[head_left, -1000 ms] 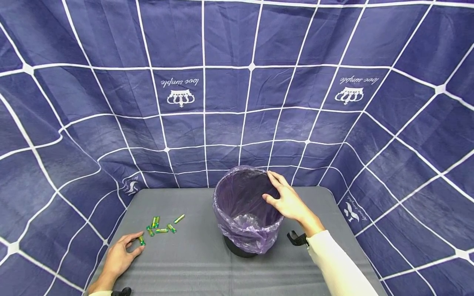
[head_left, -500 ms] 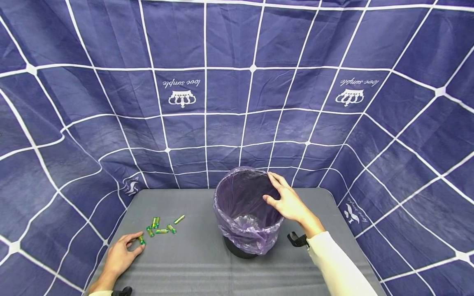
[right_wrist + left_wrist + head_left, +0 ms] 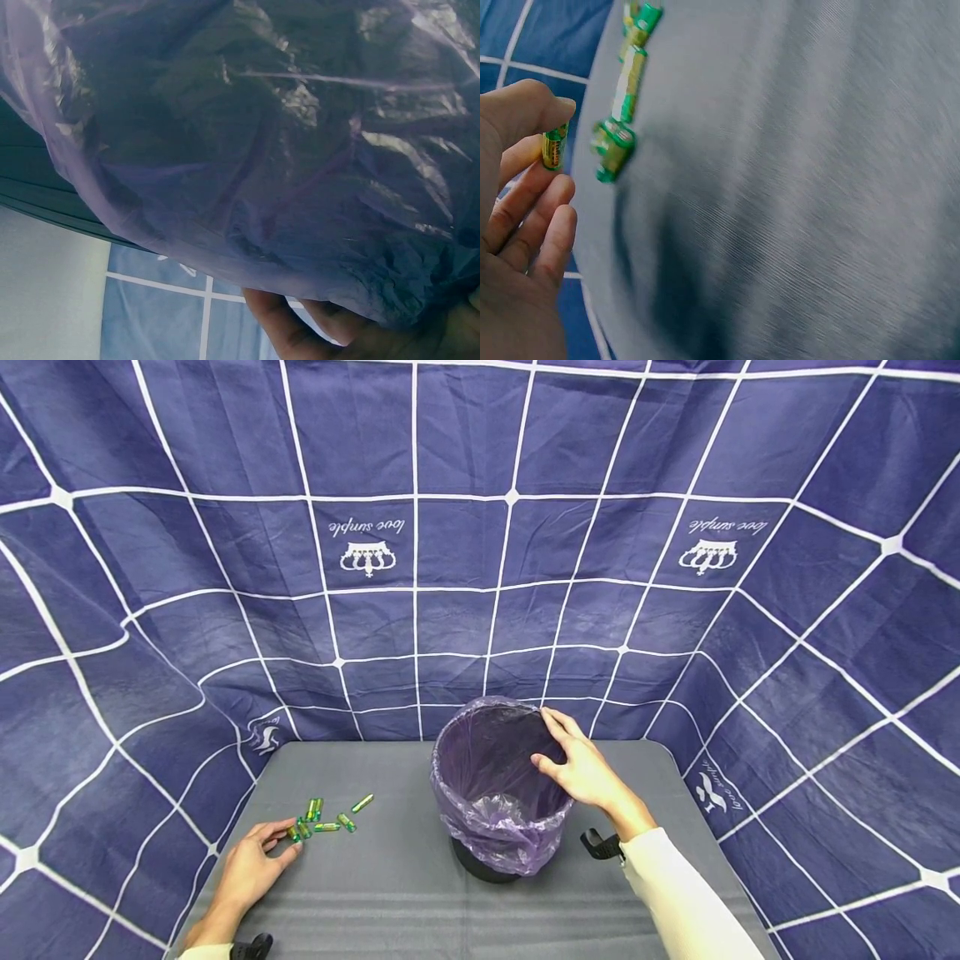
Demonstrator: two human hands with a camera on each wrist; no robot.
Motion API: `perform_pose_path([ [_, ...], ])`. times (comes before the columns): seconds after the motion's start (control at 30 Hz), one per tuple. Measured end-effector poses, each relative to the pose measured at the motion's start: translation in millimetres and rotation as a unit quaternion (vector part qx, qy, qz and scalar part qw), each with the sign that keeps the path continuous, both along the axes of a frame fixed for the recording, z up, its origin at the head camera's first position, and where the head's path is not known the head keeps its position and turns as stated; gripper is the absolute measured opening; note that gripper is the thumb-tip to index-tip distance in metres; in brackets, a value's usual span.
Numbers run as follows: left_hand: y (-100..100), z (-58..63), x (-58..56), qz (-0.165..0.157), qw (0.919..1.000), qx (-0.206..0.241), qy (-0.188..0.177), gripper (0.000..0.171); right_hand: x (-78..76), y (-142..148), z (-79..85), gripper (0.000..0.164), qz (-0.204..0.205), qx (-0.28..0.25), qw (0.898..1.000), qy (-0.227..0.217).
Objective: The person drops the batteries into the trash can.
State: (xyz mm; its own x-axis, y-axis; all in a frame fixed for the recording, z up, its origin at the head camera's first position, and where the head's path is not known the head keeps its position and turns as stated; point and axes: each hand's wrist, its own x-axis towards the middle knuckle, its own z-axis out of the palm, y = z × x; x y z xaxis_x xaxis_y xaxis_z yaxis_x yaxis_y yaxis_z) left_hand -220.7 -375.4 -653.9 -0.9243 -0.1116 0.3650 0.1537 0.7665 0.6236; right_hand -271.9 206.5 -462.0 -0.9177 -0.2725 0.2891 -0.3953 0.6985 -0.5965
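Note:
Left of the bin, my left hand (image 3: 247, 864) pinches a small green-and-yellow battery (image 3: 555, 146) between thumb and fingers. It is close to several more such batteries (image 3: 327, 827) lying loosely grouped on the grey table. In the left wrist view, some of these batteries (image 3: 630, 84) lie in a rough line right of the fingertips. My right hand (image 3: 588, 768) rests against the right rim of a dark trash bin (image 3: 480, 864), its fingers extended and thumb spread over the opening. A purple bag (image 3: 517, 843) lines the bin and folds over its rim. In the right wrist view, the bag hides part of that hand.
The grey tabletop (image 3: 360, 902) extends around the bin and batteries. A blue cloth with white grid lines (image 3: 457, 543) hangs behind and at both sides of the table. Black straps (image 3: 600, 843) are on both wrists.
My left hand has moved slightly forward and right with its battery, closer to the other batteries. The right hand and the bin stay as they were.

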Motion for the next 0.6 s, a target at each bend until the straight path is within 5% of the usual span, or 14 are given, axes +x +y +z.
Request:
perform_pose_path([
  [0.33,24,41.4,-11.2,-0.017,0.9977,-0.021,0.061,0.047,-0.9,-1,0.4,0.085,0.006,-0.003,1.0,0.002],
  [0.6,56,81.7,-22.3,-0.066,0.9901,-0.016,0.122,0.047,0.1,1,-0.1,0.084,0.002,-0.001,1.0,0.004],
])
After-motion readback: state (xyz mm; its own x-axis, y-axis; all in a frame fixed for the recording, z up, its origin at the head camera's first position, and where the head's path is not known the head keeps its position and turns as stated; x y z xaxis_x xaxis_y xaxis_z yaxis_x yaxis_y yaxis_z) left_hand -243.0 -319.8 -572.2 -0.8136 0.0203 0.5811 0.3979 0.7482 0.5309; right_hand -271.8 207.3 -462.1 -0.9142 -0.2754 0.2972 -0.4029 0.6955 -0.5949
